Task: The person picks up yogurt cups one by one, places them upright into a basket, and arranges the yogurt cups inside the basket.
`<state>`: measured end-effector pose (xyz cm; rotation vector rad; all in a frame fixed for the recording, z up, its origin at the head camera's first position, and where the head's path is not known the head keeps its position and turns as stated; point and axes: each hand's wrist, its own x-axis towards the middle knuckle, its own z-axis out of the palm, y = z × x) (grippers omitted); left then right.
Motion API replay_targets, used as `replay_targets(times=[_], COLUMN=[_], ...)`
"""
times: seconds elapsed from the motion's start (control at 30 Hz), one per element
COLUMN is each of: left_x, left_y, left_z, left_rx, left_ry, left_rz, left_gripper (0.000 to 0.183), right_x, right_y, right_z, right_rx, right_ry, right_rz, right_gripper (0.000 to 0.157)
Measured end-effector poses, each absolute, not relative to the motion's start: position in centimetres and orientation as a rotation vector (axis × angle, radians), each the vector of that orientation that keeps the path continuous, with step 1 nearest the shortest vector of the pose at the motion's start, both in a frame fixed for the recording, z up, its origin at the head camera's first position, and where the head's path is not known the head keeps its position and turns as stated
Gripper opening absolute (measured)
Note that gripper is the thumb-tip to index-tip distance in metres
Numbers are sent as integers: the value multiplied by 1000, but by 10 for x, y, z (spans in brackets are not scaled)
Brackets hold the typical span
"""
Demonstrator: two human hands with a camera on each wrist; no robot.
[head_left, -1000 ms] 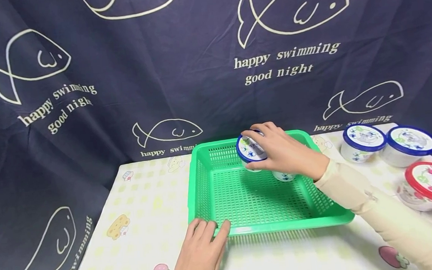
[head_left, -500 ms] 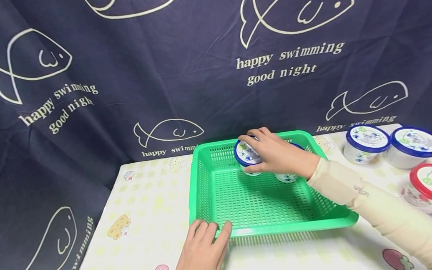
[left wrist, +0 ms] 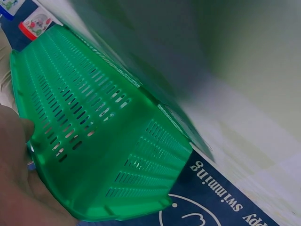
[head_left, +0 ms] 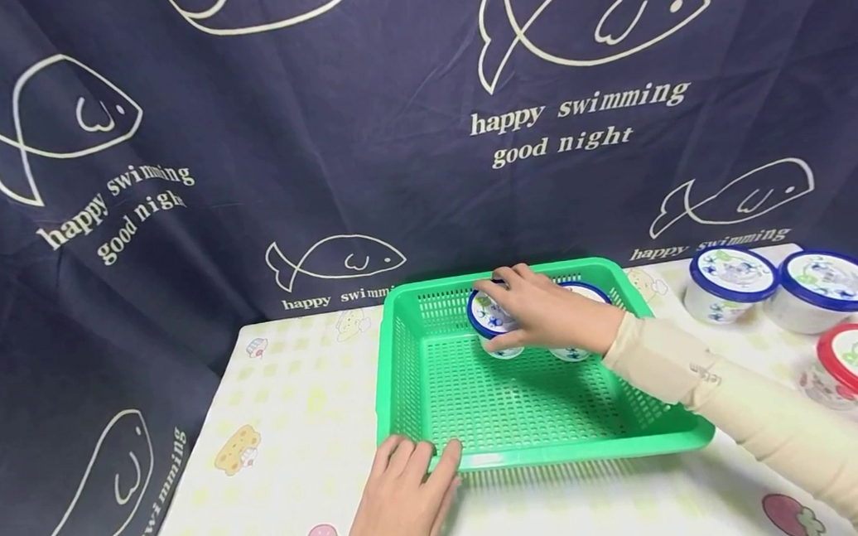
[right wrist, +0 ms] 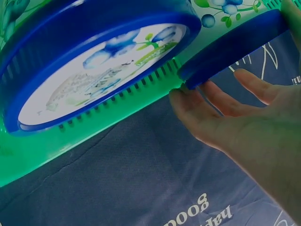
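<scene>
Navy curtain [head_left: 390,138] behind; your right hand [head_left: 552,313] holds the blue-lidded tub [head_left: 489,318] high inside the green basket [head_left: 561,452], your left hand [head_left: 401,502] gripping the rim; fingers slipping could knock the neighbouring tub [head_left: 589,292].

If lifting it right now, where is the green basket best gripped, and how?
Likely by the rim at its left and right ends, coming from both sides: the green basket is wide, its rim flares outward, and it holds a blue-lidded tub.

The held tub [head_left: 486,314] has descended in the basket [head_left: 561,453].
</scene>
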<state>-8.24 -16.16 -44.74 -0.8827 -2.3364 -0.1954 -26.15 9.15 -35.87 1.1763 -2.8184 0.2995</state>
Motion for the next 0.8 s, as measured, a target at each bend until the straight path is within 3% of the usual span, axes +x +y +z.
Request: replay_targets(times=[0.8], left_x=[-81], left_y=[-163], left_z=[-449], left_rx=[-887], left_ry=[-2378], left_rz=[-197], left_gripper=[35], right_x=[-258], right_y=[91], right_z=[-372], right_rx=[1101], right_ry=[-2906], right_rz=[145], right_gripper=[98])
